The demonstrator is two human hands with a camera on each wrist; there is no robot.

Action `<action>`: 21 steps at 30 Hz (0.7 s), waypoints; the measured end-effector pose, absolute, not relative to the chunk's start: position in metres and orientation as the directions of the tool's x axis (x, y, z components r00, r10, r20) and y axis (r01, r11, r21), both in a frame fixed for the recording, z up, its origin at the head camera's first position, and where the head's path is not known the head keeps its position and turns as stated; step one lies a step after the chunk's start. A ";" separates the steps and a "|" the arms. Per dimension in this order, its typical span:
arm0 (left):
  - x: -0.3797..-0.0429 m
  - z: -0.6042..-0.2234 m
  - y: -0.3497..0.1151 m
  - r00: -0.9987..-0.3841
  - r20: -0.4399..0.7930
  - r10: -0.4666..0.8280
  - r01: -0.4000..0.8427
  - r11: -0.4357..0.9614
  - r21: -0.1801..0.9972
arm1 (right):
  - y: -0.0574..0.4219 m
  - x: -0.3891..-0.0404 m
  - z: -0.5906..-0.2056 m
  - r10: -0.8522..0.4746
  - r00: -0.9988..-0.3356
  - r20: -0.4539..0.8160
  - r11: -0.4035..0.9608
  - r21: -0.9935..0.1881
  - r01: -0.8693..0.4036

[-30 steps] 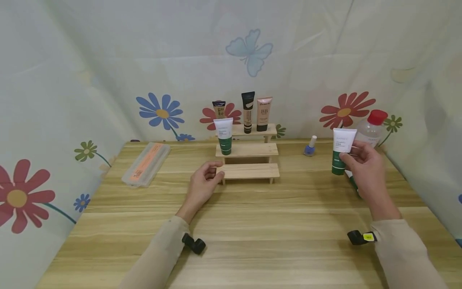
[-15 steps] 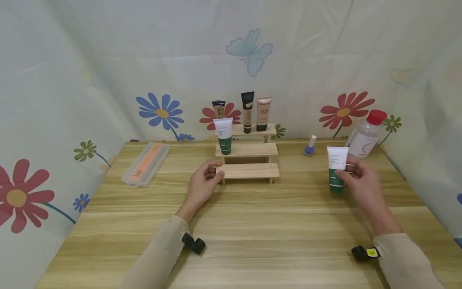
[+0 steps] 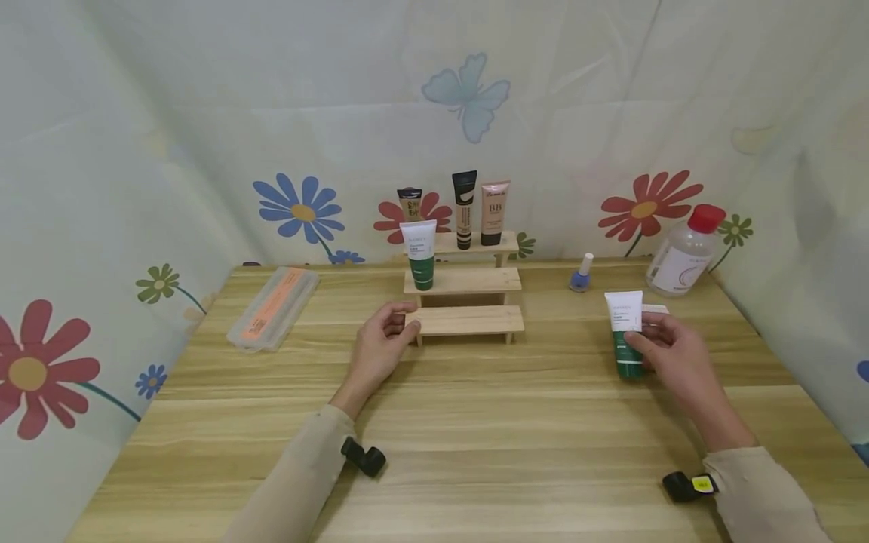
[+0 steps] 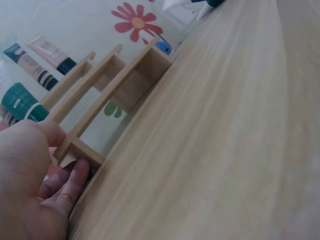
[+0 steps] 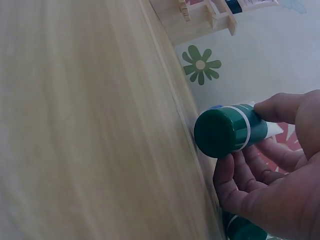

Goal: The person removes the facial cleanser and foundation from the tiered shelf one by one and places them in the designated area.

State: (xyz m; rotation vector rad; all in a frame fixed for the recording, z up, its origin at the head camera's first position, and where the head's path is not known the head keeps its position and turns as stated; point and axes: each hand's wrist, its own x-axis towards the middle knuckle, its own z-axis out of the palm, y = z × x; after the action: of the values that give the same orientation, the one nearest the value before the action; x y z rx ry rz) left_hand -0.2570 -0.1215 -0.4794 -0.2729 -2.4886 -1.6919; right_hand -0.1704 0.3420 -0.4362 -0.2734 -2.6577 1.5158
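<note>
My left hand (image 3: 380, 341) grips the left end of the lowest step of a three-step wooden display stand (image 3: 468, 320); the left wrist view shows its fingers around the end leg (image 4: 82, 152). My right hand (image 3: 679, 362) pinches a white-and-green squeeze tube (image 3: 626, 320) between thumb and fingers, held upright with its green cap (image 5: 215, 132) down. Behind that hand lies a second such tube (image 3: 655, 308), mostly hidden; its green cap (image 5: 246, 229) peeks out in the right wrist view. A similar tube (image 3: 421, 253) stands at the left of the middle step.
On the top step stand a small dark-topped tube (image 3: 409, 202), a black-and-beige tube (image 3: 465, 211) and a pink BB cream tube (image 3: 494, 213). A purple nail polish bottle (image 3: 580, 279) and a red-capped clear bottle (image 3: 681, 260) stand right. A clear plastic case (image 3: 274, 308) lies left.
My right hand has brought the squeeze tube nearer to me and slightly left, uncovering the red-capped bottle. The left hand keeps its place on the stand.
</note>
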 end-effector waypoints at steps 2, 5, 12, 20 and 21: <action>-0.257 -0.480 -0.121 -0.977 0.198 0.080 0.214 0.358 0.909 | 0.342 -0.170 -0.436 0.180 -0.983 -0.041 0.516 -0.846 0.130; -0.257 -0.480 -0.121 -0.977 0.197 0.078 0.212 0.360 0.909 | 0.343 -0.171 -0.438 0.170 -0.984 -0.061 0.531 -0.835 0.144; -0.258 -0.480 -0.121 -0.977 0.196 0.081 0.212 0.357 0.910 | 0.344 -0.173 -0.443 0.148 -0.988 -0.031 0.609 -0.785 0.116; -0.257 -0.479 -0.120 -0.978 0.194 0.081 0.211 0.360 0.909 | 0.342 -0.174 -0.447 0.158 -0.987 -0.018 0.648 -0.752 0.118; -0.257 -0.478 -0.120 -0.978 0.194 0.081 0.210 0.360 0.909 | 0.342 -0.174 -0.447 0.160 -0.987 -0.016 0.650 -0.751 0.117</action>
State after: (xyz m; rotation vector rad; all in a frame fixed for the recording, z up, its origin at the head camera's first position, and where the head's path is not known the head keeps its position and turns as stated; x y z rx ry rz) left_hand -0.2572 -0.1203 -0.4784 -0.2679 -2.4927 -1.6934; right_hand -0.1741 0.3418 -0.4470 -0.2353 -2.8065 1.2708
